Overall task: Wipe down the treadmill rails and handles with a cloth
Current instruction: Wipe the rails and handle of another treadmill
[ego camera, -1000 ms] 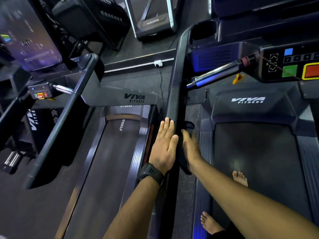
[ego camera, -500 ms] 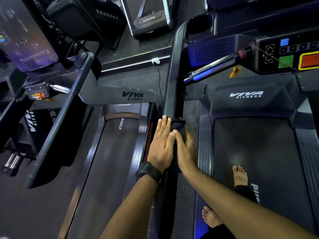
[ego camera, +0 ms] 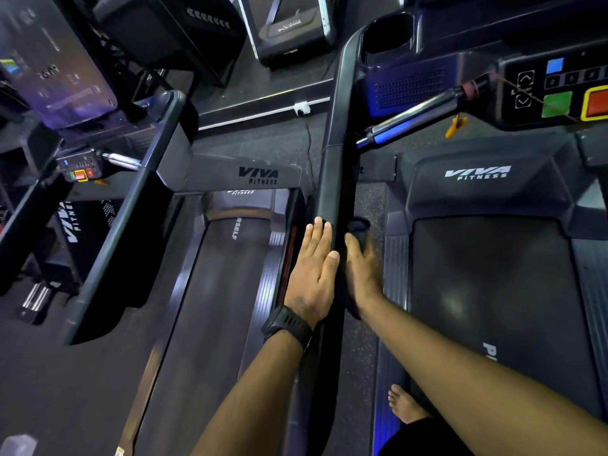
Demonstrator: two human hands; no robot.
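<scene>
Gym floor [ego camera: 263,139]; cup holder [ego camera: 388,34]; left hand [ego camera: 314,274], right hand [ego camera: 365,271], cloth [ego camera: 358,227] against rail [ego camera: 335,179].

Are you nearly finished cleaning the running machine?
Not nearly, it seems. Done: hard to say, since no part of the dark side rail looks cleaner than another. In hand: the right hand presses the black cloth against the rail's middle, with the left hand flat on its other side. To do: probably the rail's upper stretch and the silver handle.
</scene>
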